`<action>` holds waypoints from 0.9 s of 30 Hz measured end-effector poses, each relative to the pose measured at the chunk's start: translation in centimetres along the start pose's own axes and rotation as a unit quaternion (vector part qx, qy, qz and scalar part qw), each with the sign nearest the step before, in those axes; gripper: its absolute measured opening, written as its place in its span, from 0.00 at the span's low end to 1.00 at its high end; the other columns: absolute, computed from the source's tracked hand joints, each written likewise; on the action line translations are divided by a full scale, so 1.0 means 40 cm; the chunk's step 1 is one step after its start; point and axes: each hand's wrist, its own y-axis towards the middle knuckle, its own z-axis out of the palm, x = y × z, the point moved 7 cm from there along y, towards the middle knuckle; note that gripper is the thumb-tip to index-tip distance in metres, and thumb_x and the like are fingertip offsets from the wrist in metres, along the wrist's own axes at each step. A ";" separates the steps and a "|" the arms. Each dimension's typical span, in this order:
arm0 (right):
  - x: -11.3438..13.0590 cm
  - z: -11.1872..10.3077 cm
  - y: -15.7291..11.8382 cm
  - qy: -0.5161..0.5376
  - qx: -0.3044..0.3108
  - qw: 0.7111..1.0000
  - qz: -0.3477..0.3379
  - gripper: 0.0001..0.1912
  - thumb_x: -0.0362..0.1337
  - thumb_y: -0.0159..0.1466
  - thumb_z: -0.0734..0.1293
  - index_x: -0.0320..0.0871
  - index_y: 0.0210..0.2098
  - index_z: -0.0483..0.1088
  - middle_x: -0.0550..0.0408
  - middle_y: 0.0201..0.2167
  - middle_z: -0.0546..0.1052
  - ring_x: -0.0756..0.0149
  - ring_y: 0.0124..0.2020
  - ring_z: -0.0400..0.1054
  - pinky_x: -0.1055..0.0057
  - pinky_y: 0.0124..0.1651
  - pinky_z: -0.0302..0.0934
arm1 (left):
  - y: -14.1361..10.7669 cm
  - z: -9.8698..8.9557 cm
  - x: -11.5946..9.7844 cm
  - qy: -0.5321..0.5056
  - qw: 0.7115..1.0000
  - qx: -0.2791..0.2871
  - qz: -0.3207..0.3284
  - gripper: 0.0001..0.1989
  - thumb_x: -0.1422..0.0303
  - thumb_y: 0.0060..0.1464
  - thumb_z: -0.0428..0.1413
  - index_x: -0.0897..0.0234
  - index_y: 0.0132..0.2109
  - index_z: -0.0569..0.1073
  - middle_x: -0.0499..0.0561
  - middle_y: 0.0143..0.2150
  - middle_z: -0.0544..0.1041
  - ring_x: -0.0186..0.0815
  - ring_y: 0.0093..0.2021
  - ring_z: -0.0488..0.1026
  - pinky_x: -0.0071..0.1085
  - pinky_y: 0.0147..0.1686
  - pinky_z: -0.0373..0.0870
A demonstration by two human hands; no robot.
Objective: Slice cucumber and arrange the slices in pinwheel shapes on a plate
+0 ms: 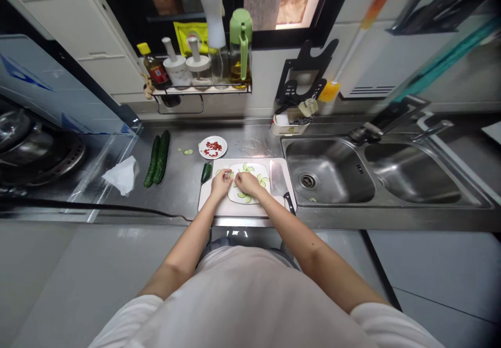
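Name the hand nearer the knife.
Right: the right hand is over the larger plate, left of the knife. The left hand is farther left, at that plate's left edge.

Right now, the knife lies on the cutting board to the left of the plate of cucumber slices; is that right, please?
Not quite: the head view shows the knife on the cutting board to the right of the plate of cucumber slices.

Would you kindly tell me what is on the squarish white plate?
Green-edged cucumber slices lie on the plate, some overlapping; whatever the right hand covers cannot be seen.
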 end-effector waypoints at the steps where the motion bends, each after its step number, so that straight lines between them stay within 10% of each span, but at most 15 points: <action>1: 0.001 0.001 0.001 -0.008 0.001 1.000 0.003 0.14 0.36 0.67 0.57 0.42 0.42 0.74 0.47 0.42 0.79 0.62 0.41 0.70 0.73 0.38 0.54 | -0.001 -0.001 -0.004 0.014 1.000 0.000 0.002 0.19 0.74 0.50 0.56 0.59 0.50 0.73 0.46 0.32 0.75 0.31 0.32 0.70 0.27 0.38 0.65; 27: 0.023 0.027 -0.048 -0.092 -0.035 0.995 -0.028 0.16 0.36 0.70 0.55 0.40 0.49 0.70 0.42 0.45 0.75 0.56 0.48 0.65 0.66 0.48 0.53 | 0.005 0.002 -0.016 0.168 0.983 -0.014 0.068 0.14 0.69 0.53 0.56 0.59 0.47 0.78 0.53 0.39 0.71 0.39 0.41 0.70 0.33 0.46 0.65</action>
